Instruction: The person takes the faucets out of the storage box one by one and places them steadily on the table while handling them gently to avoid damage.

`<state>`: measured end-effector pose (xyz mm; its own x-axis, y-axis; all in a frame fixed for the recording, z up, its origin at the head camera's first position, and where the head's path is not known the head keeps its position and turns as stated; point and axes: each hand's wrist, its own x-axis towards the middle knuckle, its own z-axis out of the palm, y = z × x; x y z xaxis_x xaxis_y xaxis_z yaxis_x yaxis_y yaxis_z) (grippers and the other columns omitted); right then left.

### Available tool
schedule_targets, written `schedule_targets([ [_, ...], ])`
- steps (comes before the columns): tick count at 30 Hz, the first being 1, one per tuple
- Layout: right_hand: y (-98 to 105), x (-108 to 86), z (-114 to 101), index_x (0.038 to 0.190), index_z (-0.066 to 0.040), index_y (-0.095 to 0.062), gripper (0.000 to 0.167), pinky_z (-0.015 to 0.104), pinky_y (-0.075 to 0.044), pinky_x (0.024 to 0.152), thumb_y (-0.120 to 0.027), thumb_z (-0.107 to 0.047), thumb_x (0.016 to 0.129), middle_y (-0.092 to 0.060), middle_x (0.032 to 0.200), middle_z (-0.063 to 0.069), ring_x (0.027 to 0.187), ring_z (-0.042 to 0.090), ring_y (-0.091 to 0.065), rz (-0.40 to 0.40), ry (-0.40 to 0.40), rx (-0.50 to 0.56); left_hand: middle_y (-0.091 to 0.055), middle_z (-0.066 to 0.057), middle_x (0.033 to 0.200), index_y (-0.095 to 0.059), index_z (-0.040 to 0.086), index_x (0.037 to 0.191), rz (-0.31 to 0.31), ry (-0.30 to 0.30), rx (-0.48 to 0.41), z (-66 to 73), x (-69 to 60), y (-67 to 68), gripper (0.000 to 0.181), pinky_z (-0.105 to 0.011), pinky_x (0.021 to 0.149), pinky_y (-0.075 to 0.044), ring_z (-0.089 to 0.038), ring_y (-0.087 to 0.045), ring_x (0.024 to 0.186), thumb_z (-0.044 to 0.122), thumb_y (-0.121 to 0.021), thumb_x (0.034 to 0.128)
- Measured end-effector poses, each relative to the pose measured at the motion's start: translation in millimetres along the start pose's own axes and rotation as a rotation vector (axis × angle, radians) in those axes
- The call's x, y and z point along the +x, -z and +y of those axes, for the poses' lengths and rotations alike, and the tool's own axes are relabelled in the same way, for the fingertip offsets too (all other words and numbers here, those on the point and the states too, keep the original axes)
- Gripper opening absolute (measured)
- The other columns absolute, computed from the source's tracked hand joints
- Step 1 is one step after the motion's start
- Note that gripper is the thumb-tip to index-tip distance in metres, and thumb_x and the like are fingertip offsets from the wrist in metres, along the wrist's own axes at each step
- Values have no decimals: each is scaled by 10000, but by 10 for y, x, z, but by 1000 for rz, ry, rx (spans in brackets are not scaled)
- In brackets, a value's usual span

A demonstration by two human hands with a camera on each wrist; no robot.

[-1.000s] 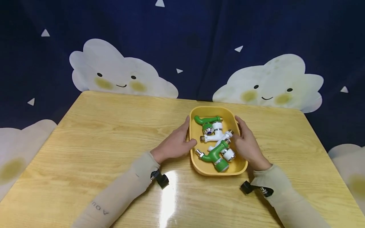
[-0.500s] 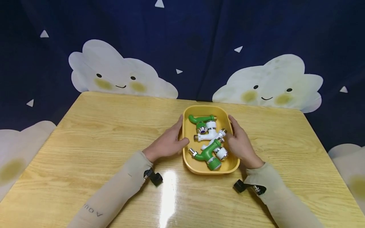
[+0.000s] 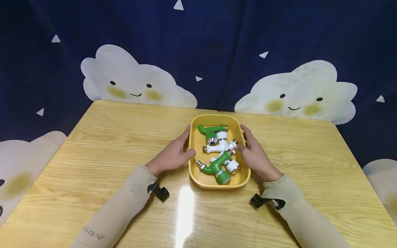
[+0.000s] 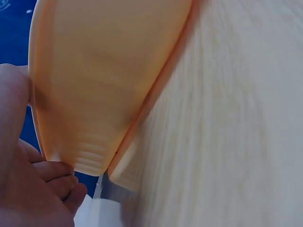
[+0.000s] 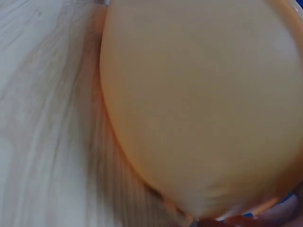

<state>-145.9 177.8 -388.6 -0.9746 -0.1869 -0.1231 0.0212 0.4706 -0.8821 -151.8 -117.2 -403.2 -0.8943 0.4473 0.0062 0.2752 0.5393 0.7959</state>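
Note:
Both hands hold a yellow bin point(image 3: 220, 187) by its long sides. My left hand point(image 3: 171, 155) grips the left wall, thumb over the rim; in the left wrist view its fingers curl at the outer side of the bin point(image 4: 94, 85). My right hand point(image 3: 256, 156) grips the right wall, thumb over the rim; the right wrist view shows mostly the bin's outer wall point(image 5: 199, 104). Inside lie a green tap point(image 3: 214, 129) at the back, a white tap point(image 3: 219, 148) in the middle, another white one point(image 3: 232, 166) partly covered, and a green tap point(image 3: 214, 168) in front.
The bin is over a light wooden table point(image 3: 130, 137), whose back edge meets a dark blue curtain point(image 3: 217, 41) printed with clouds. Black wrist devices show at the left sleeve point(image 3: 162, 193) and the right sleeve point(image 3: 257, 201).
The yellow bin has moved to the left along with both hands, its taps lying much the same inside. The head view has shifted slightly.

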Motion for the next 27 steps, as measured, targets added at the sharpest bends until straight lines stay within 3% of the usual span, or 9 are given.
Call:
schedule_targets([
  [7,-11,18,1,1672,-150,-27,784,585,-427,1144,-441,-56,1013,-262,1691,205,1472,445,-425,-49,21,-12,-97,-59,1742,-4,136,1662,0,1,0,-60,-28,64,910,-414,1302,-189,-207,-180,1610,254,-579,966],
  [14,-139,67,-48,1671,-149,-21,789,548,-520,1054,-462,-100,1018,-276,1686,198,1442,452,-472,-73,42,-49,-181,-86,1725,-78,82,1657,24,-7,-6,-169,-76,213,896,-435,1290,-233,-202,-286,1572,202,-595,935],
  [27,-306,136,-102,1670,-144,-25,797,537,-505,1078,-491,-126,1024,-272,1689,193,1460,438,-462,-108,73,-59,-194,-84,1729,-71,78,1658,30,18,-18,-315,-204,360,890,-478,1290,-222,-239,-248,1594,176,-591,942],
])
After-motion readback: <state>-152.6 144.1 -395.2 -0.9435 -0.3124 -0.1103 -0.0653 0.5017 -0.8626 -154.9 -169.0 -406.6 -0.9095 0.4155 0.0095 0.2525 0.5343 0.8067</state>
